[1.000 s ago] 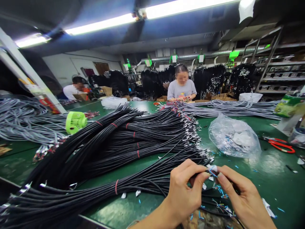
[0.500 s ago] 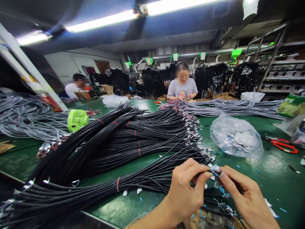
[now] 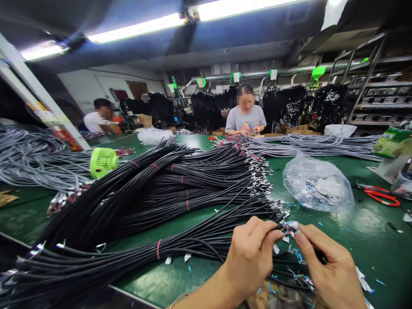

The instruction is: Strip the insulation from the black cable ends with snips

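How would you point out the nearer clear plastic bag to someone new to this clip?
Start at the broad green tabletop, with its wide spread of thin black cables. Just right of those cables' whitish ends, beyond the wearer's bare right hand, sits a rounded, crumpled clear plastic bag. Unlike the whitish plastic bag farther back on the left, it visibly holds white and blue scraps.
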`<state>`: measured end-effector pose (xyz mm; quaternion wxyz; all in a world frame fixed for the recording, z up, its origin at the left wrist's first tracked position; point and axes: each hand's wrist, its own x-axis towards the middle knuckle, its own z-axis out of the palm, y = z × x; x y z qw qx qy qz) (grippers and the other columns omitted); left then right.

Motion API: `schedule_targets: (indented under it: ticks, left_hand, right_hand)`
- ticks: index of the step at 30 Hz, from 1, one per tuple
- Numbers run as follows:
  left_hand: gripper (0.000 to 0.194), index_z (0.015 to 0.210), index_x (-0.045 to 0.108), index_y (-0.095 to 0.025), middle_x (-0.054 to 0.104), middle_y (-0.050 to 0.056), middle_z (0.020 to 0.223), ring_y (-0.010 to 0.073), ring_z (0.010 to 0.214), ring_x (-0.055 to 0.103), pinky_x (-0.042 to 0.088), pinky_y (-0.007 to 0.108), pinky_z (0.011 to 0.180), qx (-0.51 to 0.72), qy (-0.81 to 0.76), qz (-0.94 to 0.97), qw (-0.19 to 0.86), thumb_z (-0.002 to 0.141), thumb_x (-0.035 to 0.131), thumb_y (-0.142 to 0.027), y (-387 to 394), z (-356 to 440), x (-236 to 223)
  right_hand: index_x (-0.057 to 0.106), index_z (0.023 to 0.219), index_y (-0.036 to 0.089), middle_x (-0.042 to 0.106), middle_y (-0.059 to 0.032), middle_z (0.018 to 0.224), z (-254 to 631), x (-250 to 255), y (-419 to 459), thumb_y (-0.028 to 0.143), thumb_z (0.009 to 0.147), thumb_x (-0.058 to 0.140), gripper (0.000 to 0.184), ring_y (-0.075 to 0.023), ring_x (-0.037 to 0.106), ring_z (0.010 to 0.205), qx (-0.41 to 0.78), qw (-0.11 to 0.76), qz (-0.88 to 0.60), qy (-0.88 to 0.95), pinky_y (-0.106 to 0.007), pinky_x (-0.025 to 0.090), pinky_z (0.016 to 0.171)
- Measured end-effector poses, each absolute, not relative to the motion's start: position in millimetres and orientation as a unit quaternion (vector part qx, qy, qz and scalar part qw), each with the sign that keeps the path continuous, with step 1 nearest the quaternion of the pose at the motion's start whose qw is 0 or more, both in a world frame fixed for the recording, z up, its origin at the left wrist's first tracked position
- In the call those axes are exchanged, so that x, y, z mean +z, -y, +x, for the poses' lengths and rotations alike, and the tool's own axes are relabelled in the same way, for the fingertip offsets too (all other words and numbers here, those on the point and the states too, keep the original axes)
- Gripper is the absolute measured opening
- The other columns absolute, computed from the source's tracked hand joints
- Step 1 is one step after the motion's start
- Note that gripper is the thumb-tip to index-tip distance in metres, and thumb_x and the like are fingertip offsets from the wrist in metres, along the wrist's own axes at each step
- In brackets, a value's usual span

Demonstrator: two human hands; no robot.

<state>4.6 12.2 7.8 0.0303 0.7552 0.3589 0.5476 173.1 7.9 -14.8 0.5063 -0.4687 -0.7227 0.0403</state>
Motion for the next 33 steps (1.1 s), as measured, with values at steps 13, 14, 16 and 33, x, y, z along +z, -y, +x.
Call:
schedule_targets:
  ticks: [13,14,16,33]
  left_hand:
    - [0.018,0.070,0.069,-0.010,0.061,0.004,0.059,0.0110,0.052,0.050,0.034,0.022,0.051,0.474,-0.370,0.775,0.196,0.083,0.057,-0.011,-11,6,18]
    - [0.016,0.071,0.070,-0.009,0.062,0.005,0.060,0.0110,0.052,0.050,0.034,0.022,0.051,0.469,-0.364,0.780,0.196,0.082,0.058,-0.010,-11,6,17]
    - [0.014,0.073,0.071,-0.009,0.063,0.005,0.061,0.0112,0.053,0.052,0.036,0.022,0.051,0.463,-0.354,0.787,0.200,0.081,0.060,-0.009,-12,5,18]
    - [0.022,0.067,0.071,-0.012,0.061,0.002,0.058,0.0108,0.052,0.049,0.036,0.021,0.050,0.470,-0.377,0.757,0.252,0.084,0.058,-0.013,-18,9,13]
  right_hand:
    - [0.057,0.073,0.022,0.050,0.0028,0.064,177,3,-9,0.032,0.081,0.064,0.015,-0.0110,0.045,0.053,0.202,0.514,-0.448,0.703,-0.021,0.038,0.046]
    - [0.056,0.070,0.021,0.049,0.0023,0.065,177,3,-9,0.032,0.081,0.064,0.018,-0.0112,0.044,0.055,0.229,0.508,-0.450,0.698,-0.021,0.037,0.048]
    - [0.056,0.070,0.019,0.046,0.0024,0.063,176,0,-9,0.035,0.082,0.063,0.021,-0.0105,0.040,0.055,0.318,0.504,-0.455,0.662,-0.022,0.033,0.048]
    - [0.050,0.081,0.019,0.035,0.0050,0.064,164,-1,-7,0.041,0.089,0.052,0.023,-0.0080,0.028,0.050,0.481,0.513,-0.387,0.596,-0.021,0.023,0.043]
